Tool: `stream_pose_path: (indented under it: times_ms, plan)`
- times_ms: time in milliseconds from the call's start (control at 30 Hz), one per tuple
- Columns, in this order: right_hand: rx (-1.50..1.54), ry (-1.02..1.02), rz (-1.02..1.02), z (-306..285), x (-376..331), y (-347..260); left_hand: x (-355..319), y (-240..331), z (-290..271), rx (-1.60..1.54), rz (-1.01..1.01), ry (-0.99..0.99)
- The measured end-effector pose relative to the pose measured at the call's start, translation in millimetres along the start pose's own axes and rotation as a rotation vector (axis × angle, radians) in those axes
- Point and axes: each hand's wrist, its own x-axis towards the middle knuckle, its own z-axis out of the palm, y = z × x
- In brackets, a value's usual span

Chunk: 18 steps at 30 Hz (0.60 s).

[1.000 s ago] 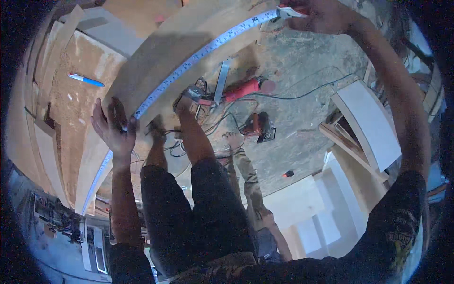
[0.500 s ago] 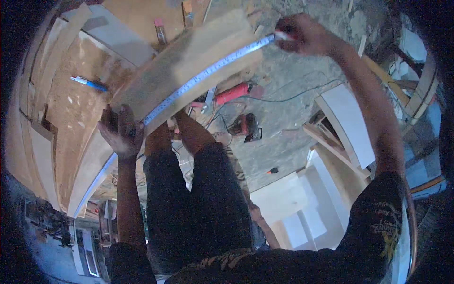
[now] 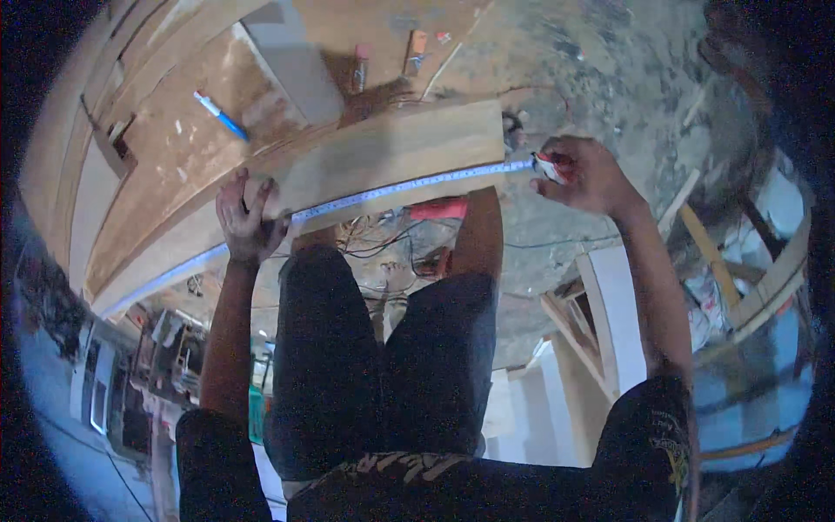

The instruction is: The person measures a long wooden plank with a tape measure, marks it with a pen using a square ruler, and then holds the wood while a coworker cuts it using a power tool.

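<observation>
A long pale wooden board [image 3: 435, 130] lies across in front of my legs. Along its near side runs the extended white blade of a tape measure [image 3: 409, 184]. At the board's right end, my right hand [image 3: 591, 178] is closed around the red-and-white tape measure case [image 3: 551, 167], just beyond the board's edge. My left hand [image 3: 250, 217] rests on the board farther left, its fingers apart and its thumb beside the blade. The blade continues left past this hand toward the board's far left end. Whether my left thumb presses on the blade is unclear.
A blue-and-white pen [image 3: 222, 116] lies on the brown wood surface beyond the board. Past it are a red-ended object [image 3: 360, 68] and an orange-ended one [image 3: 416, 48]. A red tool [image 3: 437, 210] and cables show below the board. White-faced panels [image 3: 619, 313] stand at right.
The view has turned, so the board and blade now run more level. My right hand appears lower and farther right, still holding the case. My left hand stays on the board. My legs are wider apart.
</observation>
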Motion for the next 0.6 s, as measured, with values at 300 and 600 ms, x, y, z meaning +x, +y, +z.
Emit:
stream_pose_path:
  times_ms: [300, 600]
  plan:
    - [0.06, 0.149, -0.221, 0, -5, 13, 2, 0, -7, 0.101, -0.001, -0.071]
    - [-0.04, 0.349, -0.344, 3, -3, 21, 48, 51, -20, 0.205, -0.332, 0.06]
